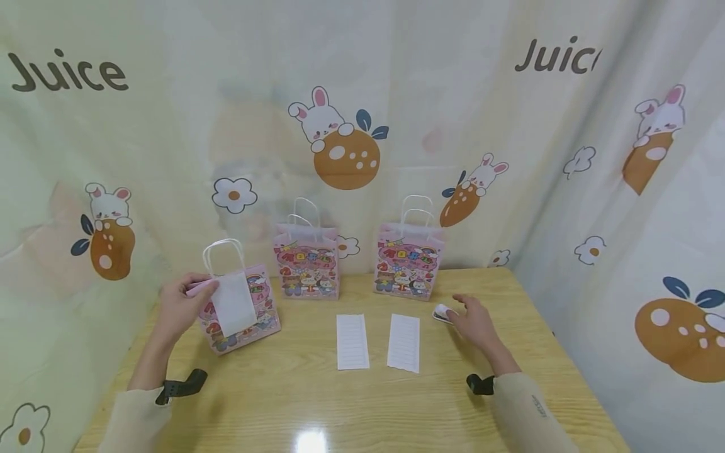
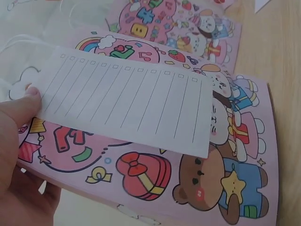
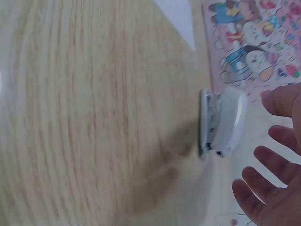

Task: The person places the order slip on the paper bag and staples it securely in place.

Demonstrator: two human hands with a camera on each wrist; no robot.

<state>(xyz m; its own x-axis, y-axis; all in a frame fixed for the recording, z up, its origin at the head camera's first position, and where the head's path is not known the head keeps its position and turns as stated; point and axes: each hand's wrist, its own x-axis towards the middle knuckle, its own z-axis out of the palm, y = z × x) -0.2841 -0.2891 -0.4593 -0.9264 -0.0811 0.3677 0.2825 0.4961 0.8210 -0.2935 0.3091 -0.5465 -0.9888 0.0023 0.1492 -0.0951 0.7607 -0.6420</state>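
My left hand (image 1: 182,304) pinches the top edge of a pink cartoon-print paper bag (image 2: 146,172) together with a white checklist slip (image 2: 124,99), thumb on the slip's end. The slip lies flat against the bag's front, its small boxes and ruled lines facing out. In the head view this bag leans a little, with its white handles (image 1: 223,242) standing up. On the right, my right hand (image 1: 474,321) reaches over a small white stapler (image 3: 229,121) on the table. Its fingers (image 3: 270,165) are spread and apart from the stapler in the right wrist view.
Two more pink paper bags, one at the centre (image 1: 307,267) and one to its right (image 1: 409,264), stand upright along the back of the wooden table (image 1: 362,415). Two white ruled slips, a left one (image 1: 352,343) and a right one (image 1: 404,343), lie before them. A printed curtain (image 1: 408,145) hangs behind.
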